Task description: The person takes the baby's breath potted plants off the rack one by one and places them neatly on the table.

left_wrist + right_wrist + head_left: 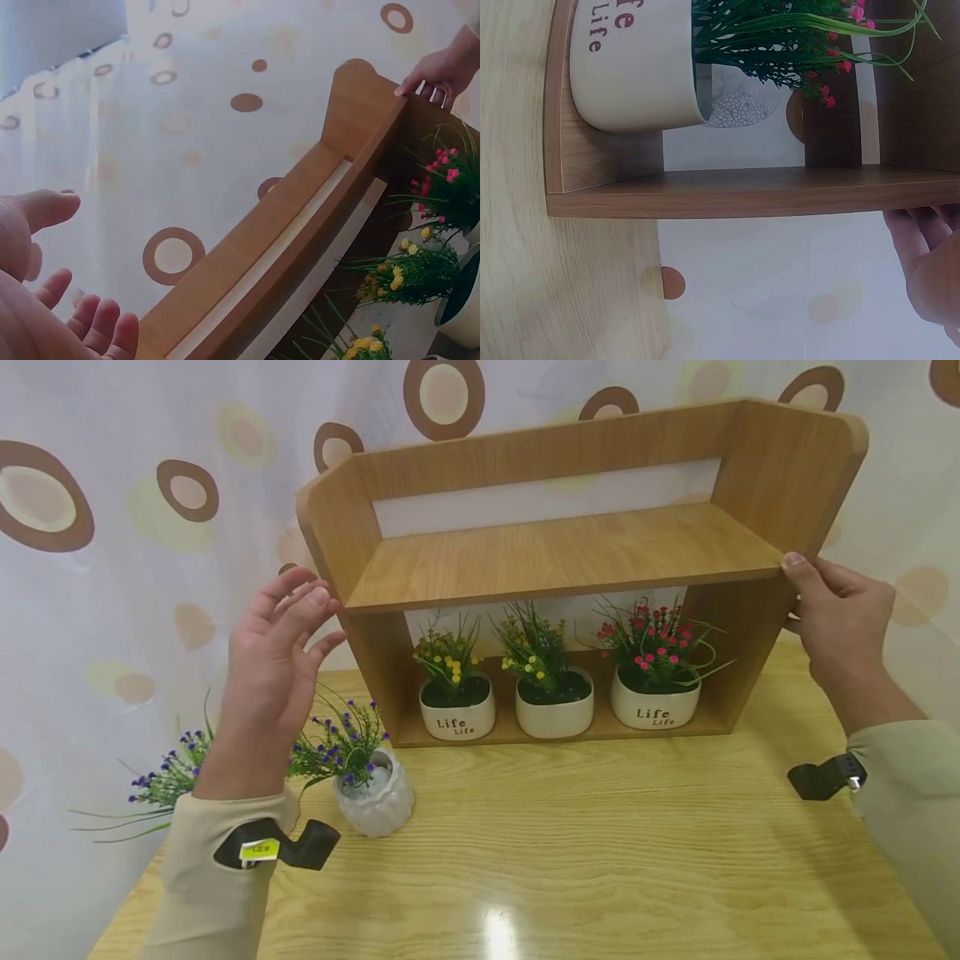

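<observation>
A two-tier wooden shelf stands on the table against the patterned backdrop. My right hand grips its right side panel, thumb on the front edge at the height of the middle board and fingers round the outer face. At the left panel, my left hand is raised with fingers loosely bent and nothing in it; the left wrist view shows its fingers spread apart from the wood. On the bottom board sit three cream pots: two with yellow flowers and one with pink flowers.
A white ribbed pot with purple flowers stands on the table left of the shelf. More purple flowers show behind my left forearm, their pot hidden. Behind everything hangs a circle-patterned curtain.
</observation>
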`<state>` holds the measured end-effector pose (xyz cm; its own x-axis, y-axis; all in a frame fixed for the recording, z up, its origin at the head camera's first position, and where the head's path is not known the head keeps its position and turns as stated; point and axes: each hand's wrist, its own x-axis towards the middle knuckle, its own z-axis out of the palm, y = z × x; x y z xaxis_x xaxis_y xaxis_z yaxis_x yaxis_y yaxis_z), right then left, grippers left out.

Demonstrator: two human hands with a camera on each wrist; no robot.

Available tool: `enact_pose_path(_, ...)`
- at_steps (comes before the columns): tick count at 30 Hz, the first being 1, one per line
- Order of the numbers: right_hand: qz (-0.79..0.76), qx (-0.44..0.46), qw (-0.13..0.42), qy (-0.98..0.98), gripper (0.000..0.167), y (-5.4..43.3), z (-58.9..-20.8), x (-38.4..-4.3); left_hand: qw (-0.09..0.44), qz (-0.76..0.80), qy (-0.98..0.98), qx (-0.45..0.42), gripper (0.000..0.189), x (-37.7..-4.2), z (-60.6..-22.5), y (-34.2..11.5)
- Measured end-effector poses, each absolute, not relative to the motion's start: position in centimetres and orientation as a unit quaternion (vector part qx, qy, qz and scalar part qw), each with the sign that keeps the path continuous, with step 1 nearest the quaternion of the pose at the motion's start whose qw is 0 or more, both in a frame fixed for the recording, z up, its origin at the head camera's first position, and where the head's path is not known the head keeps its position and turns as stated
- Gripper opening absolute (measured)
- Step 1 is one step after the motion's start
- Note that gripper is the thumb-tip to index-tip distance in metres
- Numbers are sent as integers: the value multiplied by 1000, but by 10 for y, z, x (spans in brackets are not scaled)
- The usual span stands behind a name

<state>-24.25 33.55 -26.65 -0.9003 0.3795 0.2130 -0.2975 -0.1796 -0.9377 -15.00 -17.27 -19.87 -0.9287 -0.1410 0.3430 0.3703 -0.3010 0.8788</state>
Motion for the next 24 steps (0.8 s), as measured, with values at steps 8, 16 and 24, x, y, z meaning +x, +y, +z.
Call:
enact_pose_path(8,766,-35,220,-603,48,335,-269,-243,220,-782,-582,-41,41,-173,-191,-185)
enact_pose_path(16,771,-34,218,-597,48,335,-268,-243,203,-692,-693,2,53,-198,-192,-195)
enact_pose_path(24,764,-34,228,-603,48,334,-267,-243,168,-661,-731,19,68,-218,-194,-199)
